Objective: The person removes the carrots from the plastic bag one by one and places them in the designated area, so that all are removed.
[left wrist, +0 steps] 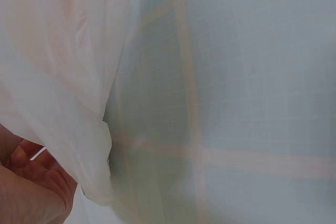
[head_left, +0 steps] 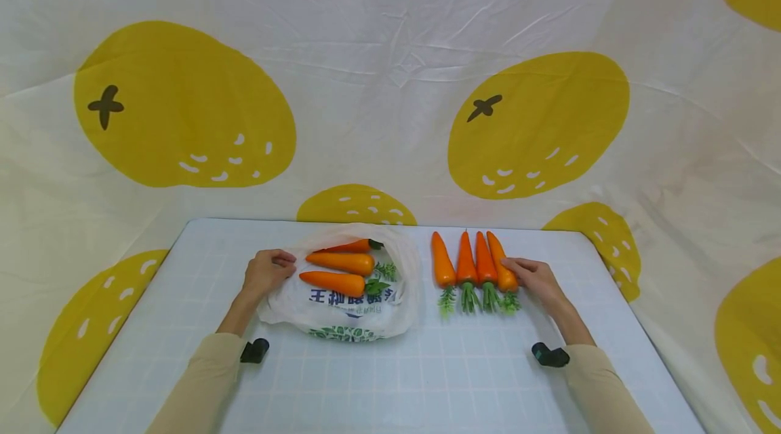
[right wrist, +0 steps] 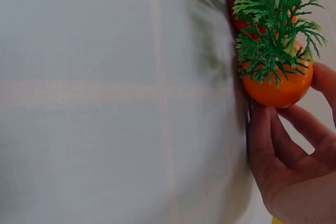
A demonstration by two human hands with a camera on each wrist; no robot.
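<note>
A white plastic bag with printed characters and green leaves lies on the table, its mouth spread wide. Three orange carrots with green tops rest at the bag's mouth. My left hand pinches the left edge of the bag; in the left wrist view its fingers are partly behind the thin plastic. Right of the bag, several carrots lie in a row, leafy ends toward me. My right hand holds the rightmost carrot by its thick end, thumb and fingertips against its side.
The pale table has a faint grid pattern. Behind and around it hangs a white cloth with big yellow fruit prints. A dark wrist camera sits at my left cuff, another dark camera at my right.
</note>
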